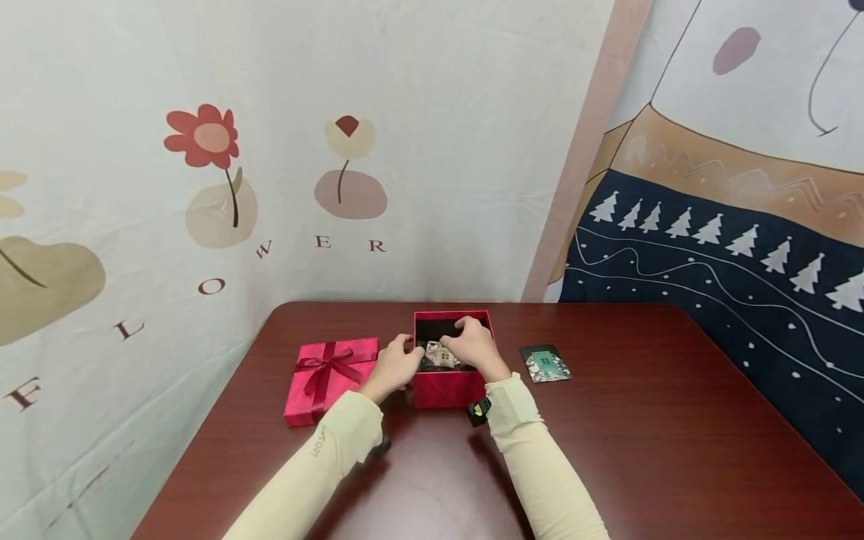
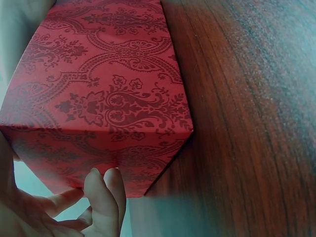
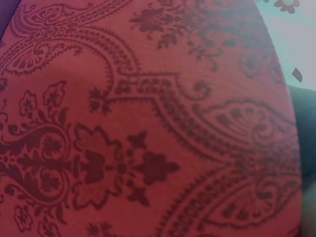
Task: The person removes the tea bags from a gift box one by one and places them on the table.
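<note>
A red patterned gift box point(image 1: 448, 391) stands uncovered on the table, its inside dark. My left hand point(image 1: 395, 365) holds the box's left wall, the thumb by the rim and the fingers outside. In the left wrist view two fingertips point(image 2: 101, 185) rest against the patterned side. My right hand point(image 1: 474, 348) reaches over the right part of the box, thumb and forefinger apart. Its thumb lies close to a small packet point(image 1: 443, 355) with a house print, inside the box; whether they touch is unclear. The right wrist view shows mostly the box's patterned side point(image 3: 148, 123).
The red box lid point(image 1: 331, 375) with a ribbon bow lies left of the box. Right of it, a dark and green packet point(image 1: 545, 364) with a similar house print lies flat on the brown table point(image 1: 648, 420). A printed curtain point(image 1: 459, 150) hangs behind the table.
</note>
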{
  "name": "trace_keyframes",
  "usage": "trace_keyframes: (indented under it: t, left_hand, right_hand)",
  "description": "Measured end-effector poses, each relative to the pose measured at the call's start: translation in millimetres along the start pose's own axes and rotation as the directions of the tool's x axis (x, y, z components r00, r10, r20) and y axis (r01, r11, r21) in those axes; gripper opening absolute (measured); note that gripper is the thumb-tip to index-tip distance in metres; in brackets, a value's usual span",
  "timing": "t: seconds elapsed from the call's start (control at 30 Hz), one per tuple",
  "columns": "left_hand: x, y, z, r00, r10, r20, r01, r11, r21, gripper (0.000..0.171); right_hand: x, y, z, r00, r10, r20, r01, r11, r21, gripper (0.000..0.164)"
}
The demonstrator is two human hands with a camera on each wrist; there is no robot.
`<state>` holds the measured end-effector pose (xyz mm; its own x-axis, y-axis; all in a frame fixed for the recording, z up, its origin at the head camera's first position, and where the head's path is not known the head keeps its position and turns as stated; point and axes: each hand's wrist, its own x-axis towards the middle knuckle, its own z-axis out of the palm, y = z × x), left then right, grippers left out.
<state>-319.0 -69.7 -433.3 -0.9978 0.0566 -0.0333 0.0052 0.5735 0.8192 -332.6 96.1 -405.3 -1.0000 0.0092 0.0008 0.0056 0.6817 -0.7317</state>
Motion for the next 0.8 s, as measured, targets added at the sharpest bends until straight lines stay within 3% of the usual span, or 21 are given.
trace_keyframes:
  t: [0.43, 0.8]
  left_hand:
    - [0.2, 0.3, 0.4, 1.000, -0.004, -0.006, 0.004, 1.000, -0.003, 0.052]
    - [0.2, 0.3, 0.2, 1.000, -0.002, -0.005, 0.002, 1.000, -0.005, 0.053]
  right_hand:
    - [7.9, 4.0, 3.7, 0.994, 0.080, 0.078, -0.082, 0.996, 0.032, 0.057]
    - [6.7, 2.8, 3.3, 0.997, 0.030, 0.068, -0.035, 0.997, 0.070, 0.053]
